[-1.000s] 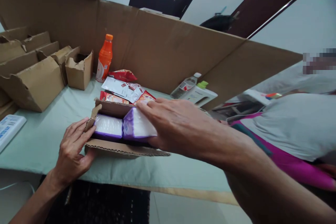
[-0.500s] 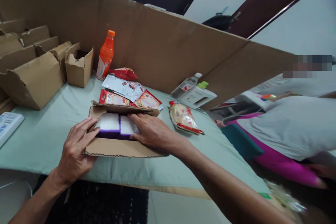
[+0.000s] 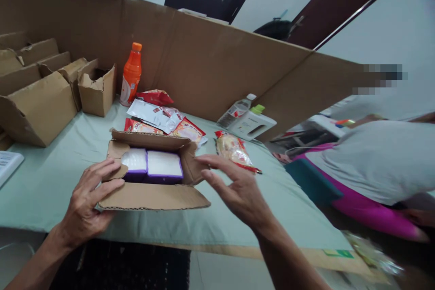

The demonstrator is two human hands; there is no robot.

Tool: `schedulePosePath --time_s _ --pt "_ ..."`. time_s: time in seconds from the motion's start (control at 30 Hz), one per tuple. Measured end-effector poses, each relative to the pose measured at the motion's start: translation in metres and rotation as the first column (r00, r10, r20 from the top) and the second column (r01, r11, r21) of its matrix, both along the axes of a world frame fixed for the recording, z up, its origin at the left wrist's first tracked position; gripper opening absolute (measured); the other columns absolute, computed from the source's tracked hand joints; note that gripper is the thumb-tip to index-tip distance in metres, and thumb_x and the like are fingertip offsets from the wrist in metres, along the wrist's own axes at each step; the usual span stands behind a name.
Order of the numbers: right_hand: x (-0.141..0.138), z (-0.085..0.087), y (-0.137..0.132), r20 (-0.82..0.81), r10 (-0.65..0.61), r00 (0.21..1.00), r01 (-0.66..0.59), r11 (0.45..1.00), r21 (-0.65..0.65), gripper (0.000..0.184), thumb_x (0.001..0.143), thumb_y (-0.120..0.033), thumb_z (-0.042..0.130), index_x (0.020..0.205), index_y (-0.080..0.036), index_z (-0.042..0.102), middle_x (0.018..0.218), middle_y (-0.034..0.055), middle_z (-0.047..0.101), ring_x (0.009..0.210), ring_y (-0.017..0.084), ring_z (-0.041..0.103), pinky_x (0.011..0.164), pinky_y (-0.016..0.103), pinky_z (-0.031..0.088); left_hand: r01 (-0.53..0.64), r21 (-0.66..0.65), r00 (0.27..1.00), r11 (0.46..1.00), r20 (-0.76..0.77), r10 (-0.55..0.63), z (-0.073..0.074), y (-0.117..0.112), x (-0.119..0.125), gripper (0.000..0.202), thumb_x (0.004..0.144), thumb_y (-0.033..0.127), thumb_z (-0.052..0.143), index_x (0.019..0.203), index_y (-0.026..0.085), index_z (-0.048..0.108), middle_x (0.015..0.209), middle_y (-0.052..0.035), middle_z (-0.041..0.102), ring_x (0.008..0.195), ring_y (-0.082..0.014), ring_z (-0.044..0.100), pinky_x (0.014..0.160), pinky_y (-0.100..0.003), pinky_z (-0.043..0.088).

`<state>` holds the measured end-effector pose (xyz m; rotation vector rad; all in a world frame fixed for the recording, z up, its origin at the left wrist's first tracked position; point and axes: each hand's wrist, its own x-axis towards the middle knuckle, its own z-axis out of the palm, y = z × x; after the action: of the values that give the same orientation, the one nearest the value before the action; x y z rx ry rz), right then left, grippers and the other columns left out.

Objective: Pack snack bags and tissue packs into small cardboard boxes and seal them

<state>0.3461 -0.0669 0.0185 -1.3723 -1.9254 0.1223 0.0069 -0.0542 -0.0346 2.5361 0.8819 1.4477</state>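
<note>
A cardboard box (image 3: 154, 197) with its flaps spread sits near the table's front edge. Two white-topped, purple-sided packs, a left pack (image 3: 135, 160) and a right pack (image 3: 165, 164), lie side by side inside it; they look like tissue packs. My left hand (image 3: 90, 195) grips the box at its left end, fingers over the left flap. Just right of the box, my right hand (image 3: 234, 190) is open and holds nothing. Its fingertips are at the edge of the right flap (image 3: 192, 163); whether they touch it I cannot tell.
Behind the box lie red and white food packets (image 3: 188, 130) and an orange bottle (image 3: 132, 74). Farther right are a clear bottle (image 3: 238, 111), a white jug (image 3: 253, 123) and a bagged food pack (image 3: 234, 150). Cardboard boxes (image 3: 41, 104) stand left; a person (image 3: 380, 158) is at right.
My right hand has come out of the box and moved right, off the packs. The right flap now shows. My left hand stays on the box's left end. The view has shifted slightly.
</note>
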Motion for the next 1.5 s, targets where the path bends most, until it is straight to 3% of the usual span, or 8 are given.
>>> schedulePosePath --time_s 0.2,0.37,0.53,0.63,0.8,1.1,1.33,1.5 --pt "-0.017 -0.019 -0.003 -0.081 0.275 0.958 -0.287 0.932 -0.221 0.054 0.105 -0.057 0.045 0.154 -0.035 0.05 0.119 0.0059 0.077 0.113 0.027 0.069 0.1 0.051 0.055 -0.023 -0.065 1.0 0.998 -0.015 0.022 0.009 -0.003 0.002 0.044 0.092 0.019 0.062 0.135 0.019 0.057 0.134 -0.0158 0.068 0.132 -0.032 0.062 0.112 -0.053 0.051" --pt "-0.006 -0.019 -0.002 -0.204 0.329 0.922 -0.376 0.888 -0.264 0.046 0.107 -0.057 0.041 0.145 -0.039 0.059 0.132 0.0042 0.073 0.121 0.027 0.069 0.1 0.05 0.056 -0.168 -0.136 0.984 0.976 0.033 0.174 0.009 -0.004 0.006 0.037 0.096 0.024 0.065 0.133 0.024 0.061 0.12 -0.0076 0.075 0.118 -0.0265 0.071 0.108 -0.046 0.056" --pt "-0.004 -0.005 0.007 -0.206 0.192 0.959 -0.188 0.981 0.041 0.041 0.106 -0.05 0.05 0.142 -0.037 0.061 0.139 0.0041 0.069 0.129 0.029 0.064 0.105 0.051 0.053 -0.352 -0.213 0.924 0.911 0.076 0.375 0.008 0.0 0.015 0.049 0.099 0.031 0.065 0.146 0.023 0.053 0.123 -0.0079 0.074 0.1 -0.0237 0.077 0.089 -0.037 0.065" --pt "-0.011 -0.002 0.025 -0.126 0.135 0.983 -0.109 0.976 0.189 0.053 0.1 -0.047 0.061 0.15 -0.031 0.053 0.149 0.0086 0.062 0.137 0.031 0.057 0.112 0.054 0.047 -0.395 -0.099 0.914 0.913 0.055 0.402 0.01 0.004 0.019 0.052 0.098 0.026 0.066 0.148 0.024 0.051 0.136 -0.0114 0.065 0.122 -0.0277 0.068 0.106 -0.045 0.058" --pt "-0.023 -0.024 0.039 0.157 0.288 0.945 -0.292 0.956 0.008 0.033 0.106 -0.037 0.049 0.131 -0.024 0.066 0.129 0.0109 0.074 0.12 0.029 0.068 0.1 0.05 0.053 -0.346 -0.022 0.938 0.938 -0.041 0.345 0.01 0.012 0.019 0.052 0.1 0.02 0.059 0.15 0.026 0.047 0.163 -0.0141 0.039 0.149 -0.0326 0.043 0.117 -0.054 0.047" --pt "-0.006 -0.018 0.051 0.254 0.337 0.907 -0.323 0.941 -0.095 0.054 0.099 -0.046 0.063 0.149 -0.029 0.055 0.161 0.0134 0.048 0.148 0.033 0.045 0.117 0.06 0.041 -0.177 -0.054 0.978 0.983 -0.122 0.169 -0.002 0.026 0.016 0.032 0.1 0.011 0.047 0.127 0.017 0.063 0.136 -0.0132 0.064 0.142 -0.0332 0.047 0.114 -0.057 0.049" --pt "-0.004 -0.018 0.085 0.147 0.616 0.774 -0.515 0.748 -0.42 0.056 0.101 -0.054 0.055 0.154 -0.037 0.051 0.171 0.0064 0.033 0.156 0.032 0.032 0.123 0.062 0.031 -0.172 -0.061 0.983 0.983 -0.077 0.167 -0.007 0.024 0.019 0.033 0.099 0.009 0.046 0.125 0.015 0.065 0.138 -0.0141 0.062 0.144 -0.0322 0.045 0.114 -0.056 0.049" --pt "-0.004 -0.023 0.069 0.125 0.626 0.769 -0.536 0.739 -0.408 0.078 0.089 -0.075 0.061 0.157 -0.039 0.048 0.176 0.0077 0.018 0.16 0.035 0.02 0.126 0.064 0.024 -0.145 -0.077 0.988 0.986 -0.071 0.14 -0.005 0.026 0.015 0.034 0.099 0.009 0.044 0.124 0.017 0.066 0.138 -0.0124 0.063 0.144 -0.0304 0.046 0.115 -0.055 0.049"
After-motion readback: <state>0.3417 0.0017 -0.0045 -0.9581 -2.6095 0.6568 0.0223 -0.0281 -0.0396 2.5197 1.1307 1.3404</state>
